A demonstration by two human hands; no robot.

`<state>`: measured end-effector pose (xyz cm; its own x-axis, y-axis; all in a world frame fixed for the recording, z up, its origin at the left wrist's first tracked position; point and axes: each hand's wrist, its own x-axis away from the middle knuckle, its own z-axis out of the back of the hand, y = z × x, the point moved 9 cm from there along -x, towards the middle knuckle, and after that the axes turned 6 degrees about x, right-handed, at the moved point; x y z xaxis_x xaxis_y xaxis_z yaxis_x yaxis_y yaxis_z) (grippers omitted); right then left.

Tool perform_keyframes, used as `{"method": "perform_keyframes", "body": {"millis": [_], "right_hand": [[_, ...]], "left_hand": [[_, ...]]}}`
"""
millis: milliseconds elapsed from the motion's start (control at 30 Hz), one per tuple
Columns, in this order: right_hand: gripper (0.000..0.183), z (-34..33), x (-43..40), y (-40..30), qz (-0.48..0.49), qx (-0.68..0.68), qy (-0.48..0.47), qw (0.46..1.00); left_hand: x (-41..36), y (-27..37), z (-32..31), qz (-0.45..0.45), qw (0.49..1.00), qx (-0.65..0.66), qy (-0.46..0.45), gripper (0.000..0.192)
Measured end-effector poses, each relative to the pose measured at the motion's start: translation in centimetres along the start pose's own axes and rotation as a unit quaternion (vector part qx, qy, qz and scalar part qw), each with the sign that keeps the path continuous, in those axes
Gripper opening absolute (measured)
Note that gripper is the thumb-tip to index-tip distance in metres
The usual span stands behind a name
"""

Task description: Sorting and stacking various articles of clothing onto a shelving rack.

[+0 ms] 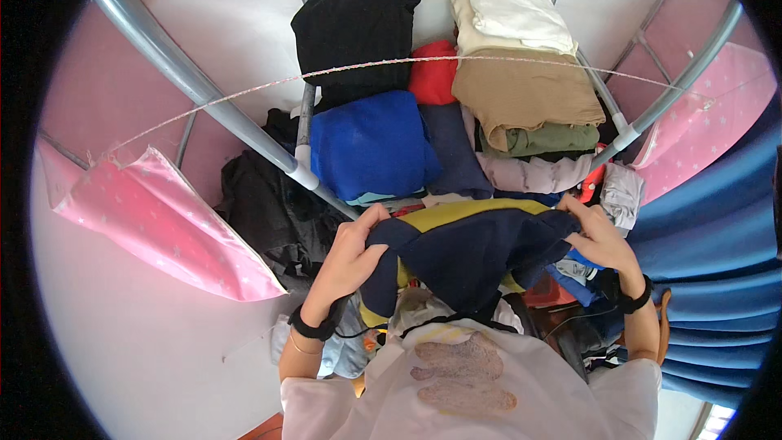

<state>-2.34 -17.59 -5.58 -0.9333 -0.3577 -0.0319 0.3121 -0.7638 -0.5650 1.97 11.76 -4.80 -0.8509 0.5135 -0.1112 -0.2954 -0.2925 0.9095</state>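
A navy and yellow-green garment (470, 250) is stretched between my two hands, close in front of my body. My left hand (351, 253) pinches its left end, and my right hand (602, 235) grips the opposite end. Just beyond it lie stacks of folded clothes: a royal blue one (369, 143) below a black one (360, 33), a dark blue-grey one (455, 150) beside them, and a red one (434, 73) behind. On the right, white cloth (519, 15) rests at the top of a stack with a brown garment (525, 88) and a green one (544, 139).
Grey metal tubes (244, 131) frame the shelf. A thin cord (379, 63) crosses in front of the stacks. Pink star-patterned covers (177, 226) hang at both sides. Dark clothes (269, 214) hang at left, and a blue curtain (708, 256) is at right.
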Motion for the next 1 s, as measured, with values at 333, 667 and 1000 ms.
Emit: {"method": "perform_keyframes", "body": {"millis": [333, 667, 1000], "right_hand": [[0.035, -2.8, -2.8, -4.2, -0.023, -0.168, -0.011, 0.986], [0.039, -3.5, -3.7, -6.0, -0.014, -0.24, -0.003, 0.971], [0.06, -2.5, -4.0, -8.2, 0.053, -0.172, 0.057, 0.982]], "left_hand": [[-0.5, 1.2, -5.7, -0.038, 0.993, 0.053, -0.095, 0.023], [-1.0, 4.1, -8.1, -0.179, 0.972, 0.043, -0.147, 0.024], [-2.0, 5.5, -7.8, -0.243, 0.958, -0.135, -0.067, 0.038]]}}
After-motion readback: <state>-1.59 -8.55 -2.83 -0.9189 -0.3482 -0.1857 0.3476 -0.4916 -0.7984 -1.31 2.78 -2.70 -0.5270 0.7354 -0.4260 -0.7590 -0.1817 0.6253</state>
